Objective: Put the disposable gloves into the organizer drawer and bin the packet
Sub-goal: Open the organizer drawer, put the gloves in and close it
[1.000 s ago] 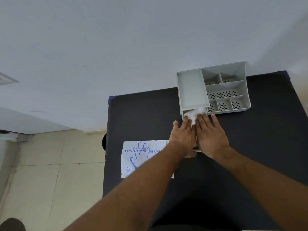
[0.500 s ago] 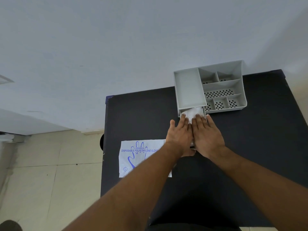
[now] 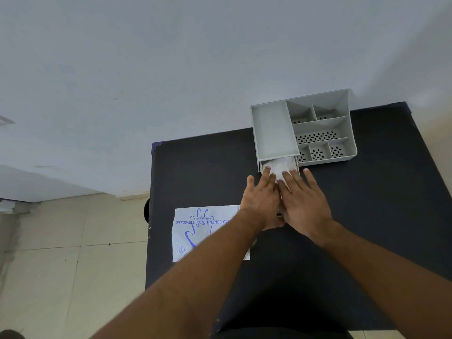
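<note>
i see both hands flat, fingers extended, side by side: left hand (image 3: 260,201) and right hand (image 3: 302,201) pressing on the white gloves (image 3: 281,165) in the pulled-out drawer (image 3: 260,166) of the grey organizer (image 3: 274,130). packet (image 3: 203,231) lies on the black table (image 3: 367,216), left of the hands.
</note>
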